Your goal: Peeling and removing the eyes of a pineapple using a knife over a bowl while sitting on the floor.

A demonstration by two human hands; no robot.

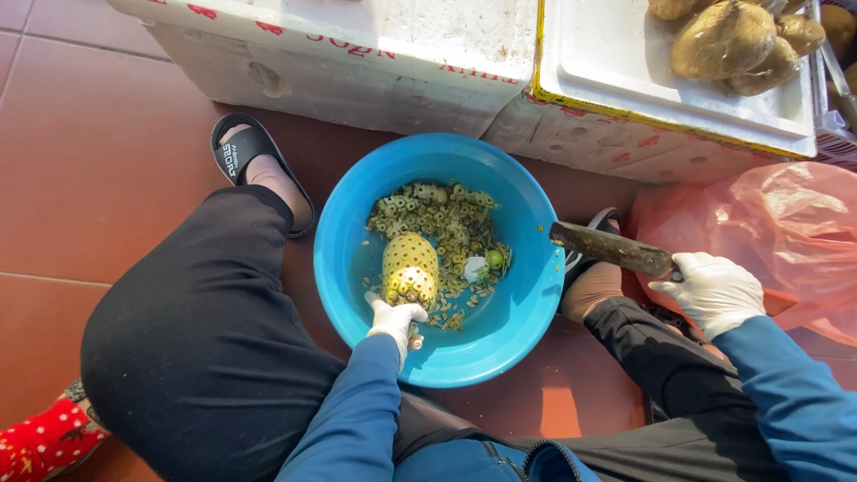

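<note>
A peeled yellow pineapple (411, 266) with dark eye holes stands over a blue plastic basin (518, 312). My left hand (395, 319), in a white glove, grips it from its near end. My right hand (714, 290), also gloved, holds a broad, worn knife (611, 247) by the handle. The blade points left and reaches just over the basin's right rim, apart from the fruit. Pale pineapple scraps (446, 214) lie heaped in the basin behind and beside the fruit.
Two white foam boxes (375, 62) stand beyond the basin; the right one (616, 71) carries brown round fruits (725, 40) on its lid. A pink plastic bag (786, 232) lies at right. My knees and sandalled feet flank the basin. Red tiled floor (89, 143) spreads left.
</note>
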